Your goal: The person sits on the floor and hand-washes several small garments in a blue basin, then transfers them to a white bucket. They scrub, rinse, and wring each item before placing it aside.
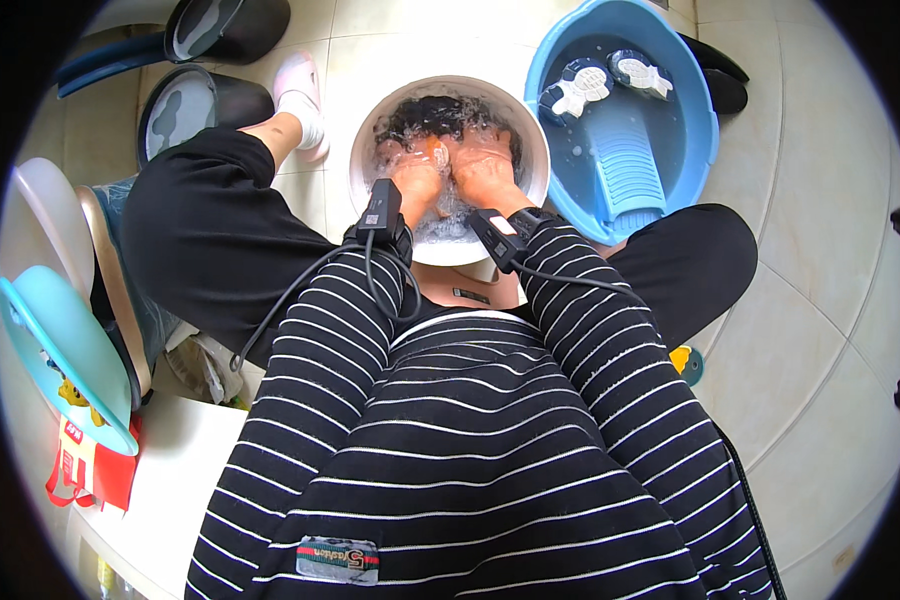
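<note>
A round white basin of churning water stands between my knees. Both hands are down in it, side by side with their backs up. My left hand is at the basin's left middle, and my right hand lies just right of it. Beyond the fingertips a dark wet item, possibly cloth, shows through the water. Splashes and ripples blur the fingers, so their grip on it is unclear. A small black device with a cable is strapped at each wrist.
Right of the basin sits a blue tub with a ridged washboard and two soaked sneakers, soles up. Black buckets stand at the far left. Turquoise and pale basins lean at my left.
</note>
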A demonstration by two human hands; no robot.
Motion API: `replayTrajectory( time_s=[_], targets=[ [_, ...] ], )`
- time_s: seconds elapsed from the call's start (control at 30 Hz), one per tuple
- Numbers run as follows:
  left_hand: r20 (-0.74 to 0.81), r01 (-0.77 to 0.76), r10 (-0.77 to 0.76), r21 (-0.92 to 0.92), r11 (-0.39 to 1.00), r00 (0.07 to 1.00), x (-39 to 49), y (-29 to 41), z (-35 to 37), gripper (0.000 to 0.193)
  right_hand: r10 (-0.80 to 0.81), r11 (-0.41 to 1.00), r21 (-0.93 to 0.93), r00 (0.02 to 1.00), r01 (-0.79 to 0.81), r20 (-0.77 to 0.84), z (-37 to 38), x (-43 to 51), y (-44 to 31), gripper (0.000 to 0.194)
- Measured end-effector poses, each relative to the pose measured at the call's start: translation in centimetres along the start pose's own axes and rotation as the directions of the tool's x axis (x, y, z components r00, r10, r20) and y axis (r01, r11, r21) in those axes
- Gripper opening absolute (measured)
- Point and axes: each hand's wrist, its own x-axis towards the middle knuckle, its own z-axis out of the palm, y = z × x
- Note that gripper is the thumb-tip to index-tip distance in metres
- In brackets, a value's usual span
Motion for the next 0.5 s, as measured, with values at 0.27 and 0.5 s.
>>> replayTrajectory(
  time_s=[0.27, 0.5],
  targets=[
    [-0.164, -0.387, 0.391, 0.059, 0.92, 0.905, 1.0, -3.5, 3.6, 0.037, -0.039, 0.998, 0.041, 0.981, 0.047, -0.191, 0.9, 1.4, 0.2, 0.044],
    [-0.029, -0.157, 0.156, -0.041, 0.987, 0.987, 3.2, -2.9, 0.1, 0.05, 0.036, 0.93, 0.366, 0.999, -0.036, 0.007, -0.6, 0.5, 2.5, 0.049]
  ],
)
